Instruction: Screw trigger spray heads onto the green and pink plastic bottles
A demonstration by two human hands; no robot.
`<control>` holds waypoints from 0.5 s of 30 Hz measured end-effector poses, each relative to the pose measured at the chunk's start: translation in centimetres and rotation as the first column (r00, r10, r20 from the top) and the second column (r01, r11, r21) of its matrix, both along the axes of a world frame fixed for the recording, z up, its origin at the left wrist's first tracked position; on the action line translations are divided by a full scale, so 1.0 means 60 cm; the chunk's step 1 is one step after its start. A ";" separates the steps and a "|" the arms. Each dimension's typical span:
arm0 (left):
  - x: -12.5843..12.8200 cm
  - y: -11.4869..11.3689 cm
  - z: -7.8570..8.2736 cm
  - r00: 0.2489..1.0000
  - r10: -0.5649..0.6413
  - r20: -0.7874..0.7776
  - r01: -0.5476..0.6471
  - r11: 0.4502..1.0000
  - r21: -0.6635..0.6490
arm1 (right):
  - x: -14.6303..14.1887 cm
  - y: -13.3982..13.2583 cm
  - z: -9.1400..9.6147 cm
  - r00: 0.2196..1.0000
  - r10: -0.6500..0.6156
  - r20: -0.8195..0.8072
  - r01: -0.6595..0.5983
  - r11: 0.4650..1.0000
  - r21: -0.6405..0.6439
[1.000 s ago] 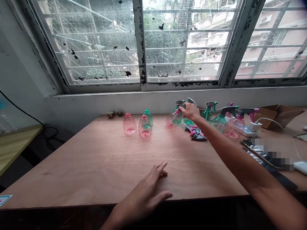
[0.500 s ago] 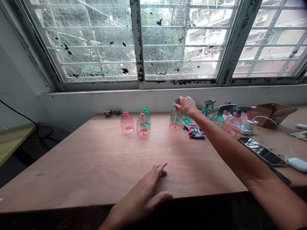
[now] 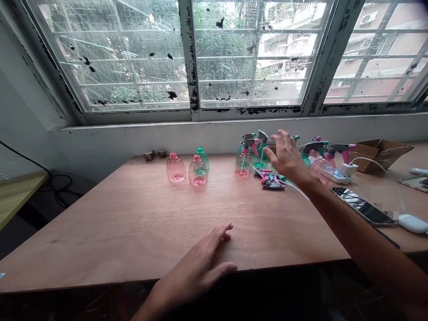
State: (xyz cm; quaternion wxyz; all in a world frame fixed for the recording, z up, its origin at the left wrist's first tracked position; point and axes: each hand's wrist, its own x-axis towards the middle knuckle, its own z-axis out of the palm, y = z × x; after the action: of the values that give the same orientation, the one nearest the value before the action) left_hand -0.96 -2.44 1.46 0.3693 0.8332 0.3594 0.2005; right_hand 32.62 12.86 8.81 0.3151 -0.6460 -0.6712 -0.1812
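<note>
Two bare hands show on my remote feed, both with fingers unclosed. Fingers of the right hand [image 3: 286, 157] are spread, thumb well out to the left, raised over the far right part of the table. Fingers of the left hand [image 3: 197, 263] lie loosely together, thumb apart, above the near edge; I cannot tell whether they touch the wood.

Just left of the right thumb, a pink spray bottle [image 3: 243, 168] stands upright, its black head and pink trigger fitted and a tube inside. A green spray bottle [image 3: 260, 159] stands beside it, slightly farther back, and another headed bottle is partly hidden behind the pink one. Nearer, below the right hand, lies a pile of loose spray heads [image 3: 271, 182] in pink and black, with pale tubes.

Farther left I see three open bottles: two pink bottles [image 3: 175, 169] and one green bottle [image 3: 203, 156] behind the right-hand one. Two small dark blocks [image 3: 149, 155] sit at the far left corner.

Right of the hand, more headed bottles [image 3: 329, 165] stand near a white charger [image 3: 348, 169] and a cardboard box [image 3: 377, 156]. Nearer lies a phone [image 3: 364, 207]. All rest on a wooden table [image 3: 133, 227] under a barred window [image 3: 250, 58].
</note>
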 end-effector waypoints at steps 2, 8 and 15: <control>0.000 0.000 0.000 1.000 0.003 -0.002 -0.003 1.000 0.003 | 0.011 -0.035 -0.047 0.996 0.021 0.083 0.002 0.965 -0.262; 0.002 0.001 0.001 1.000 0.014 -0.021 -0.013 1.000 0.015 | 0.041 -0.106 -0.175 0.989 0.076 0.126 -0.008 0.882 -0.471; 0.007 -0.003 0.005 0.998 0.038 -0.044 -0.038 0.999 0.001 | 0.059 -0.164 -0.174 0.958 0.272 0.092 -0.176 0.809 -0.560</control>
State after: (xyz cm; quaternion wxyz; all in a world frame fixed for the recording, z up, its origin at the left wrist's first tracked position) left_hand -0.57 -2.60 1.77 0.3573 0.8305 0.3832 0.1892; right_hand 36.14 2.99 -1.62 0.0793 -0.6074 -0.7904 0.0028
